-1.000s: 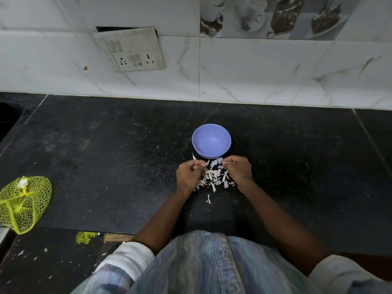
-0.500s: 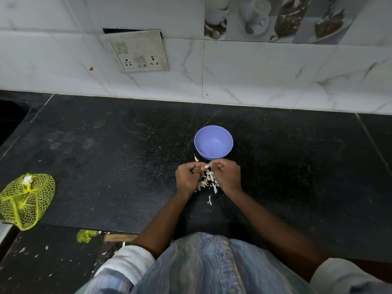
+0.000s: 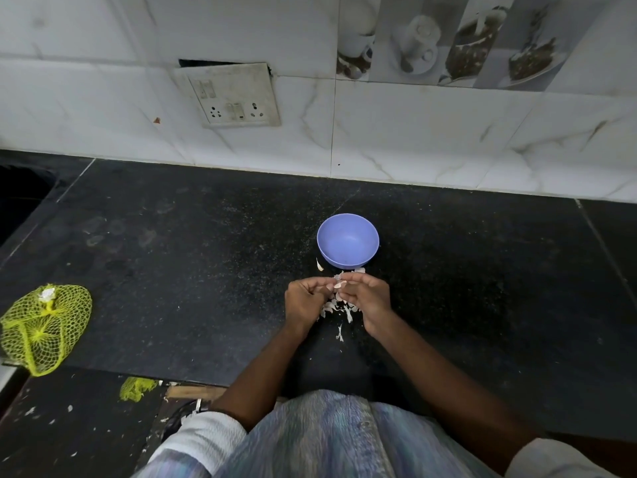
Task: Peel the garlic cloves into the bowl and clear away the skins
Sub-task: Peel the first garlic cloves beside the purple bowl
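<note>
Compared with one second earlier, the two hands have drawn together, the right hand point(image 3: 367, 298) having moved inward from the right of the skins until its fingertips meet those of the left hand point(image 3: 305, 300); the bowl and the heap of skins lie as before. A garlic clove point(image 3: 339, 283), pale and partly skinned, is pinched between the curled fingertips of both hands, held above the counter and just in front of the bowl. How much of the clove is bare cannot be told at this size. The bowl point(image 3: 348, 240), of lilac plastic, stands upright on the black stone countertop point(image 3: 206, 270) just beyond the hands; nothing can be made out inside it. The garlic skins point(image 3: 336, 307) lie in a loose white heap on the counter beneath and between the hands, with one curled scrap point(image 3: 320, 264) apart at the bowl's left foot and another stray piece point(image 3: 340, 333) nearer the person. Well to the left, at the counter's edge, lies a yellow mesh bag point(image 3: 43, 327). On the marbled wall tiles behind is a switch and socket plate point(image 3: 234, 96), tilted.
</note>
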